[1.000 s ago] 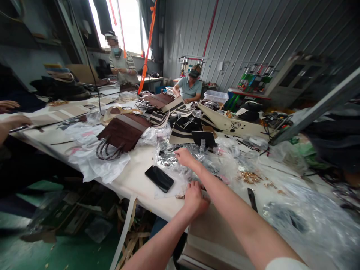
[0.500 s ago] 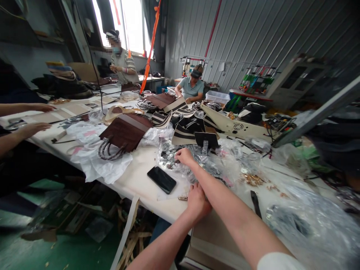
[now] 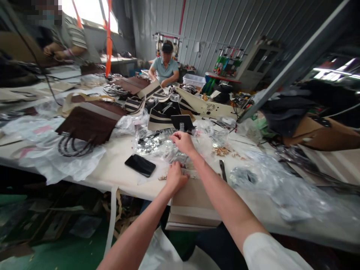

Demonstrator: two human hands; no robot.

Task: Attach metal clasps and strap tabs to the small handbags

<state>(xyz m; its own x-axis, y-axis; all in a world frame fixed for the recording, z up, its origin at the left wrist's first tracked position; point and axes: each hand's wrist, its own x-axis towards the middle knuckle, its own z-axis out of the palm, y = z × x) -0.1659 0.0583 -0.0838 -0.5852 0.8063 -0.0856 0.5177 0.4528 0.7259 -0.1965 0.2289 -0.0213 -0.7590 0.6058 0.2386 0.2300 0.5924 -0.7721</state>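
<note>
Resting at the beige panel along the front of the table, the left hand has curled fingers; the right hand, fingertips nearly together, hovers by loose silver pieces. Any grip is unclear. Many pieces are left; finished work doesn't show.

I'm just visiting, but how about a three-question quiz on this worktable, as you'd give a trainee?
1. True or false: the black phone lies to the left of the person's left hand.
2. Which hand reaches farther across the table?
3. The bag nearest the phone is: A) green, B) dark brown, C) yellow.

Key: 1. True. 2. The right hand. 3. B.
</note>
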